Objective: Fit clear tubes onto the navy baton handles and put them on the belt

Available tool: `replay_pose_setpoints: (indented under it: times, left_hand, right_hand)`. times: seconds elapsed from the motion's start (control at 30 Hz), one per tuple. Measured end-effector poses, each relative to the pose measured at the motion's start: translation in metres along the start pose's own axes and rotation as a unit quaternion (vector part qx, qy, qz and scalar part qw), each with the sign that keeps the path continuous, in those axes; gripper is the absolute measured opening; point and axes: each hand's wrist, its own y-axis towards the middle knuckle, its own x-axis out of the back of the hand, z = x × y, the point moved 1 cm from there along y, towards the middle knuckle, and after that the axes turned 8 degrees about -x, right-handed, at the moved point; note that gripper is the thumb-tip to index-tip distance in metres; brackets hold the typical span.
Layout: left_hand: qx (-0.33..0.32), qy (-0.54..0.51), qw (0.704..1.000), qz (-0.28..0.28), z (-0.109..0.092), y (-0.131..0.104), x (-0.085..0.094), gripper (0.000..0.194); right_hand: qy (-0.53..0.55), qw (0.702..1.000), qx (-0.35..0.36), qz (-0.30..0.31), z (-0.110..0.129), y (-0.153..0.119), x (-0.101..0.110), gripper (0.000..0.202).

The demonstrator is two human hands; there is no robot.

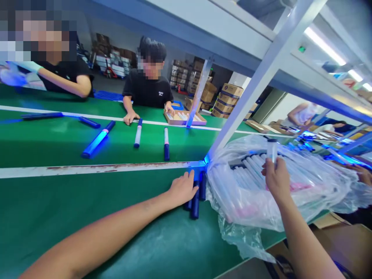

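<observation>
My right hand [277, 180] is closed around a clear tube with a dark cap [272, 149], held upright above an open plastic bag [232, 201]. Inside the bag lie many similar clear tubes [255, 166] in a row, with some pink parts showing through. My left hand [181, 190] reaches over the green table, its index finger and thumb apart. Beside its thumb, partly covered by the hand, are several dark blue sticks [195, 207] lying close together; I see no stick clearly gripped.
A lit blue stick [97, 141] and other sticks lie on the green conveyor belt [139, 155] beyond a white rail [116, 168]. A slanted metal post [247, 100] rises between my hands. Across the belt, a person's hand [131, 116] touches a stick near a cardboard tray [186, 121].
</observation>
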Motion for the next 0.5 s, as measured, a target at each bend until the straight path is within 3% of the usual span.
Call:
replay_pose_setpoints:
  times: [0.03, 0.07, 0.13, 0.2, 0.3, 0.37, 0.43, 0.5]
  left_hand:
    - [0.008, -0.017, 1.0, -0.001, 0.002, 0.005, 0.0, 0.059]
    - [0.014, -0.038, 0.999, 0.0, 0.006, 0.008, 0.002, 0.058]
    - [0.024, -0.089, 0.996, 0.008, 0.014, 0.009, 0.008, 0.051]
    - [0.031, -0.152, 0.988, 0.016, 0.018, 0.003, 0.017, 0.044]
    - [0.04, -0.245, 0.968, 0.028, 0.018, -0.026, 0.032, 0.044]
    - [0.054, -0.313, 0.948, 0.035, 0.016, -0.057, 0.039, 0.052]
    - [0.07, -0.414, 0.907, 0.026, 0.015, -0.089, 0.039, 0.057]
    - [0.071, -0.514, 0.855, 0.006, 0.016, -0.114, 0.033, 0.055]
  right_hand:
    - [0.112, 0.994, 0.013, -0.004, 0.014, -0.012, 0.012, 0.041]
    - [0.249, 0.968, 0.024, 0.006, 0.03, -0.027, 0.024, 0.042]
    - [0.525, 0.849, 0.027, 0.056, 0.065, -0.065, 0.04, 0.04]
    - [0.665, 0.735, -0.01, 0.132, 0.1, -0.102, 0.04, 0.036]
    - [0.754, 0.611, -0.098, 0.22, 0.141, -0.138, 0.008, 0.033]
    - [0.778, 0.551, -0.158, 0.258, 0.158, -0.149, -0.025, 0.034]
    - [0.781, 0.518, -0.204, 0.283, 0.169, -0.156, -0.055, 0.037]
    - [0.774, 0.512, -0.223, 0.298, 0.175, -0.164, -0.076, 0.04]
